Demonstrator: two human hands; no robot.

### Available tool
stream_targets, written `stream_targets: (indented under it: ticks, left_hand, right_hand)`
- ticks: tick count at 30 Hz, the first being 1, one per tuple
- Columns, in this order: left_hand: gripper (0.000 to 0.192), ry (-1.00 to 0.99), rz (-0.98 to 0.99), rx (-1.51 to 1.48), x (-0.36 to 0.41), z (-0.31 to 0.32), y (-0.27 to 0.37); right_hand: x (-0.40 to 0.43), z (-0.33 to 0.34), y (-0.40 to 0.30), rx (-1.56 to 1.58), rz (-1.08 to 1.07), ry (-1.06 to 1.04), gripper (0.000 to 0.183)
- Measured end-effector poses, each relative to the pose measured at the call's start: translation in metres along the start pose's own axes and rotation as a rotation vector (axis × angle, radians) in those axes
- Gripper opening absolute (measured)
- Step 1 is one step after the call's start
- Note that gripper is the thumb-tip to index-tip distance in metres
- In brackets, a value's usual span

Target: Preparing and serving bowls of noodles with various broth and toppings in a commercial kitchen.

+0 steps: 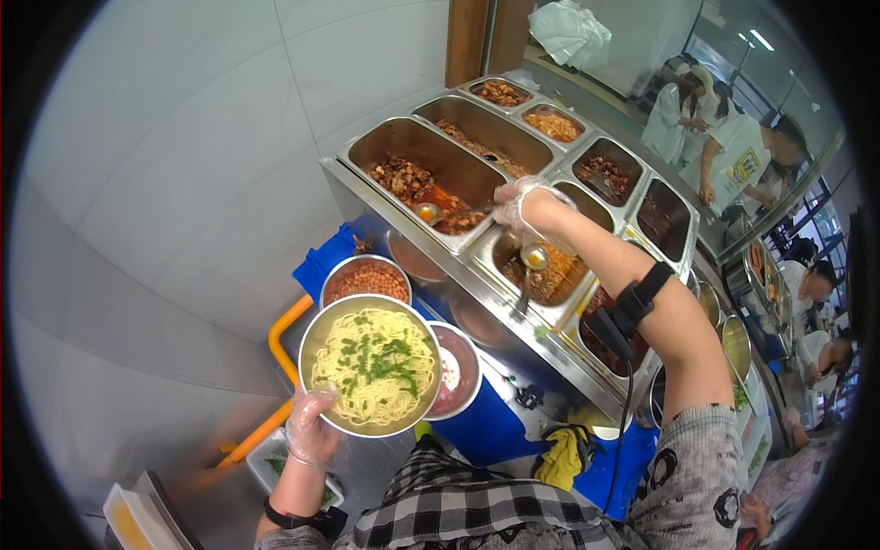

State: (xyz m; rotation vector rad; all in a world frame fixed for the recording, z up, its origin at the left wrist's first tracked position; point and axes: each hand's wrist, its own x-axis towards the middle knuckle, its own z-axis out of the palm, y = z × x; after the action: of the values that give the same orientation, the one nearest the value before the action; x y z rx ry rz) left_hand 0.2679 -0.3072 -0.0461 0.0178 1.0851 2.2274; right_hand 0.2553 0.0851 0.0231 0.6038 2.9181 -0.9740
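My left hand [314,421], in a clear plastic glove, grips the rim of a metal bowl [311,323] at its lower left, the thumb over the edge. Yellow noodles [337,385] topped with chopped green herbs [378,357] fill it. Over the food pans reaches my right hand [519,206], gloved too, closed on the handle of a metal ladle [427,214]. That ladle's bowl rests low in a large steel pan [392,134] of chunky food in red oil. Below my right hand, a second ladle [534,256] lies over a pan of yellowish shredded food [560,265].
More steel pans, one with dark meat pieces [605,172], stand in the metal counter [522,330]. Under its edge are a bowl of beans or peanuts [368,280] and a bowl of pinkish liquid [464,364]. An orange rail [265,430] runs left. People stand beyond glass at right.
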Motion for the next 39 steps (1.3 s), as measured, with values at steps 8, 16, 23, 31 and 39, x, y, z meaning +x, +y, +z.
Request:
stream_targets:
  ticks: [8, 16, 23, 31, 39]
  left_hand:
    - [0.057, 0.059, 0.008, -0.106, 0.061, -0.019, 0.040]
    - [0.054, 0.072, 0.010, -0.120, 0.107, -0.023, 0.051]
    - [0.054, 0.018, 0.025, -0.112, 0.136, -0.004, 0.059]
    - [0.049, 0.034, 0.052, -0.068, 0.163, -0.017, 0.063]
    - [0.045, 0.015, 0.069, -0.057, 0.162, 0.008, 0.076]
  right_hand:
    - [0.079, 0.006, -0.052, -0.712, 0.004, -0.397, 0.012]
    - [0.092, 0.028, -0.098, -1.128, -0.151, -0.042, 0.018]
    - [0.120, 0.028, -0.094, -1.053, -0.097, -0.149, 0.028]
    - [0.083, 0.001, -0.083, -1.066, -0.232, -0.235, 0.016]
    - [0.053, -0.026, -0.048, -0.624, -0.284, -0.466, 0.021]
